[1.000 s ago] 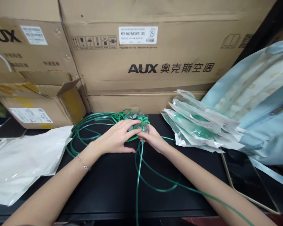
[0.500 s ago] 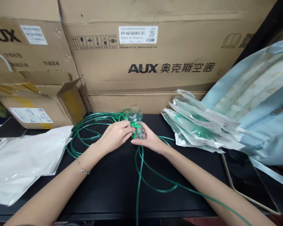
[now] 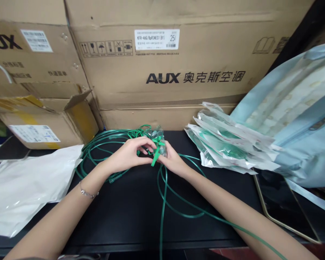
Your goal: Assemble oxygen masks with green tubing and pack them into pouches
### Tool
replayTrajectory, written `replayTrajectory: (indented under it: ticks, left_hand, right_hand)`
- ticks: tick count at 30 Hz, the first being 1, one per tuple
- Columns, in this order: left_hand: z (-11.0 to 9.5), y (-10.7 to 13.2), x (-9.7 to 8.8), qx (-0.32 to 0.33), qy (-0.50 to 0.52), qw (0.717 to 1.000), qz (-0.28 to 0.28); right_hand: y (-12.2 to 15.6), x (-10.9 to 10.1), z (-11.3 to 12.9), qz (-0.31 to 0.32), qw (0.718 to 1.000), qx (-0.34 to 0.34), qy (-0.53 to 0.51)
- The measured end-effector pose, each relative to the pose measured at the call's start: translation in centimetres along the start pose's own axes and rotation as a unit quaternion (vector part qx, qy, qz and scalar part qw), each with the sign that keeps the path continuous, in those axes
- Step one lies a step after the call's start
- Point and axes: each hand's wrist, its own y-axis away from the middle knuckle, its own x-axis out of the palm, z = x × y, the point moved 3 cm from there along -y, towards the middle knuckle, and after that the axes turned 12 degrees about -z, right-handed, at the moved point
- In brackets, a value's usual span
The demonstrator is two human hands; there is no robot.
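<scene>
My right hand [image 3: 173, 159] is closed around a clear, green-tinted oxygen mask [image 3: 162, 148], partly hidden by the fingers and the strap. A bright green elastic strap [image 3: 156, 153] lies bunched across the front of the mask. My left hand [image 3: 131, 153] is beside it, thumb and fingers curved apart in a C shape, their tips close to the strap. From below the mask, green tubing [image 3: 164, 202] runs down off the table's front edge. More coiled green tubing [image 3: 93, 144] with strap loops lies behind and left of my left hand.
White pouches [image 3: 29, 184] lie at the left, before an opened carton [image 3: 40, 126]. Sealed packs with green contents [image 3: 227, 144] are stacked at the right, near a phone [image 3: 284, 206] and a light blue bag [image 3: 300, 126]. A large AUX carton [image 3: 162, 90] stands behind the black table [image 3: 124, 220].
My left fingers have parted from their pinch at the mask and moved slightly left. The green strap now hangs lower across the mask. The right hand still holds the mask.
</scene>
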Motion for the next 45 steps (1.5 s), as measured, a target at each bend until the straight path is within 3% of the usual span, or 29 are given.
replayTrajectory:
  ticks: [3, 5, 7, 9, 15, 20, 25, 28, 29, 32, 34, 38, 41, 45]
  left_hand:
    - [-0.2, 0.2, -0.1, 0.078, -0.039, 0.996, 0.006]
    - [0.3, 0.2, -0.1, 0.097, -0.053, 0.993, -0.046]
    - [1.2, 0.2, 0.0, 0.088, -0.058, 0.987, -0.121]
    - [2.3, 0.2, 0.7, 0.070, -0.046, 0.985, -0.153]
    - [4.2, -0.4, 2.8, 0.004, 0.092, 0.989, -0.119]
    - [3.9, -0.6, 2.9, -0.082, 0.151, 0.977, -0.125]
    - [3.4, -0.7, 1.7, -0.051, 0.108, 0.969, -0.216]
    - [3.5, -1.0, -0.2, -0.009, 0.039, 0.959, -0.281]
    - [3.5, -1.2, -0.9, 0.012, 0.013, 0.955, -0.295]
    - [3.8, -1.9, -2.9, 0.064, -0.067, 0.947, -0.309]
    - [4.0, -2.5, -3.8, 0.076, -0.098, 0.941, -0.314]
    - [3.8, -3.6, -5.0, 0.083, -0.075, 0.938, -0.329]
    - [3.2, -3.8, -5.9, 0.095, -0.027, 0.934, -0.342]
    - [2.5, -3.5, -7.1, 0.115, 0.015, 0.932, -0.344]
  right_hand:
    - [0.1, 0.1, -0.1, -0.011, 1.000, 0.023, -0.009]
    - [0.1, 0.1, -0.1, -0.012, 0.999, 0.035, -0.018]
    - [0.1, 0.3, -0.2, -0.008, 0.999, 0.042, -0.023]
    - [0.1, 0.6, -0.3, -0.002, 0.998, 0.049, -0.029]
    - [0.6, 1.6, 0.2, 0.069, 0.994, 0.077, -0.033]
    - [0.2, 1.6, 1.2, 0.103, 0.988, 0.076, 0.084]
    - [-0.7, -0.1, 3.2, 0.137, 0.975, 0.028, 0.171]
    - [0.3, -2.8, 5.7, 0.090, 0.929, -0.065, 0.352]
    - [1.3, -3.5, 6.4, 0.114, 0.908, -0.068, 0.398]
    - [5.4, -4.8, 6.8, 0.281, 0.845, 0.051, 0.452]
    - [7.6, -5.0, 6.7, 0.305, 0.822, 0.077, 0.474]
    - [8.8, -4.7, 5.9, 0.274, 0.823, 0.071, 0.493]
    - [7.5, -4.9, 5.5, 0.237, 0.818, 0.002, 0.525]
    - [5.1, -6.4, 4.8, 0.112, 0.740, -0.054, 0.661]
